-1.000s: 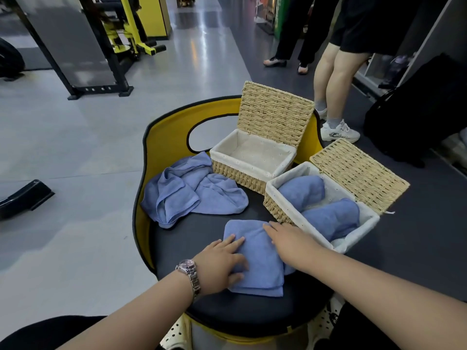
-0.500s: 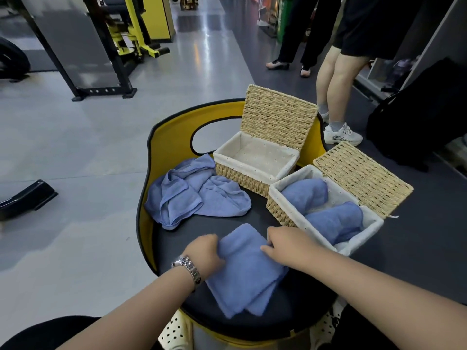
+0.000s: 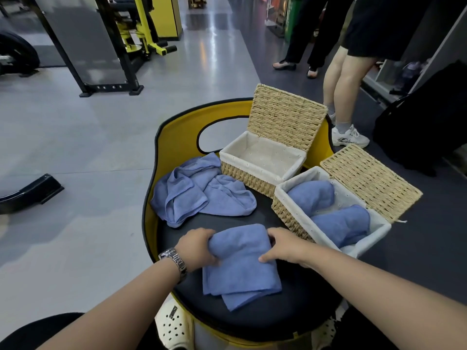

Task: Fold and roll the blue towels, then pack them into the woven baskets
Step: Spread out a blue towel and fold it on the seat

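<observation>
Folded blue towel (image 3: 241,263) lay nearest to me on the black seat pad (image 3: 290,311) of a yellow-backed chair (image 3: 177,137), its far end bunched into the start of a roll. I had my left hand (image 3: 195,248) curled around the left end of that roll, fingers tucked into the cloth, a metal watch (image 3: 174,260) on the wrist. My right hand (image 3: 284,245) gripped the right end in the same way, thumb laid across the fabric. The towel's near edge trailed loose toward the front of the pad.

Just beyond my right hand stood the near woven basket (image 3: 290,213), white-lined, its lid (image 3: 369,180) thrown back to the right. Two rolled blue towels (image 3: 312,195) lay inside it, one at the far end and one nearer me, well apart from the towel in my grip. To the left of that basket, an unfolded heap of blue towels (image 3: 199,190) sat crumpled on the pad against the chair's yellow back.

Behind the heap, the far woven basket (image 3: 252,173) stood with its lid (image 3: 285,117) upright and only its white lining showing. Farther off, a person's bare legs (image 3: 341,79) and white sneaker (image 3: 350,137) were on the dark floor, with yellow gym equipment (image 3: 144,34) across the grey floor to the left.
</observation>
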